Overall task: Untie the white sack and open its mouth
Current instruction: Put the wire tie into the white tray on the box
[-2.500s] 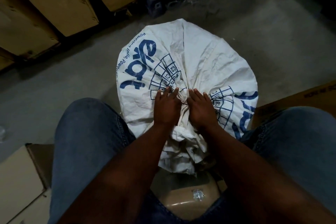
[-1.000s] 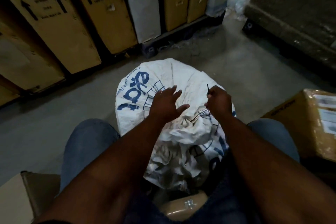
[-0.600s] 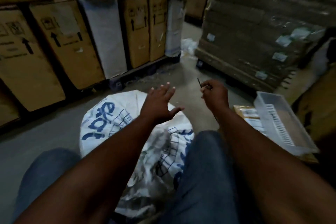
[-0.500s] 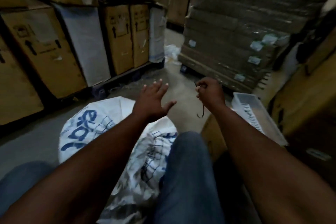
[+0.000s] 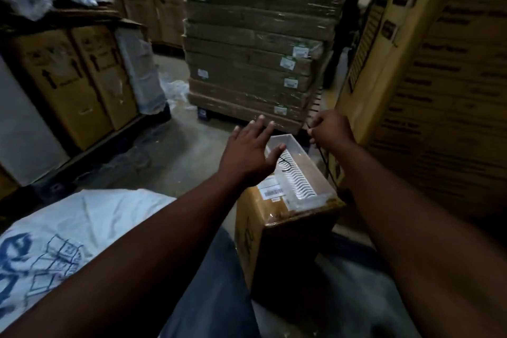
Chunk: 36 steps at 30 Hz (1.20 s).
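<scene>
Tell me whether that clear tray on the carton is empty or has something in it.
Not empty: the clear tray on the carton holds a dark cord piece near its far end. The rest looks bare; blur prevents certainty.

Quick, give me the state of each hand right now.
Left hand: open, fingers spread, holding nothing, above the clear tray.
Right hand: closed in a fist on a thin black tie.
</scene>
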Available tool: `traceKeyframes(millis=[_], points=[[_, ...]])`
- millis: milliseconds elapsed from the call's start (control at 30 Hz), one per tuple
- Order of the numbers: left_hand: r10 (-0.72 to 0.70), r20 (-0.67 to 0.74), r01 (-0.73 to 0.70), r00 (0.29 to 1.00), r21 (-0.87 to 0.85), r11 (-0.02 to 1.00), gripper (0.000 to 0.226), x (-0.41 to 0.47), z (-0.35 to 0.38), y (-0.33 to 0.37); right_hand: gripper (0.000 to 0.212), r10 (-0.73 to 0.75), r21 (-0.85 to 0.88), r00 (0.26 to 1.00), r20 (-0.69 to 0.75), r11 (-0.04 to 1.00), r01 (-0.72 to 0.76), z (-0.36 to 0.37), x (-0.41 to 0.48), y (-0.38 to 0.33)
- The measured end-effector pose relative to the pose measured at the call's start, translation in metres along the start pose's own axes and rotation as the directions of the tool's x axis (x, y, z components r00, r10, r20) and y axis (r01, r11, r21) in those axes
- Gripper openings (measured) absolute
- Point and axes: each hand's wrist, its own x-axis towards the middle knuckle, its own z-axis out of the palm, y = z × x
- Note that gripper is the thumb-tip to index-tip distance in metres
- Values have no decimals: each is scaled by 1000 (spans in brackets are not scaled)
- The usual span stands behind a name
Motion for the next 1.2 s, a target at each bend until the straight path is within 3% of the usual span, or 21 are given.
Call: traceKeyframes(millis=[133,267,400,533,800,933,1200], points=[[2,43,-3,999,2,1000,72,26,24,17,31,52,-32,998,22,998,-51,20,14,19],[-48,72,47,996,16,999,74,39,44,12,7,34,4,996,78,999,-35,45,29,37],[-105,99,100,990,54,994,76,43,58,-7,9,18,-22,995,103,1000,-16,73,51,54],[-122,119,114,985,76,991,75,42,65,-22,14,-34,-190,996,82,981,49,86,59,60],[-178,116,167,977,93,981,76,36,49,-42,16,-76,-235,986,145,966,109,74,49,50],[-193,101,182,976,114,977,76,24,27,-56,24,-78,-271,984,160,955,120,66,37,35],[-305,11,298,952,186,936,75,-26,-37,-120,72,-309,-235,920,242,901,364,105,-13,-52]])
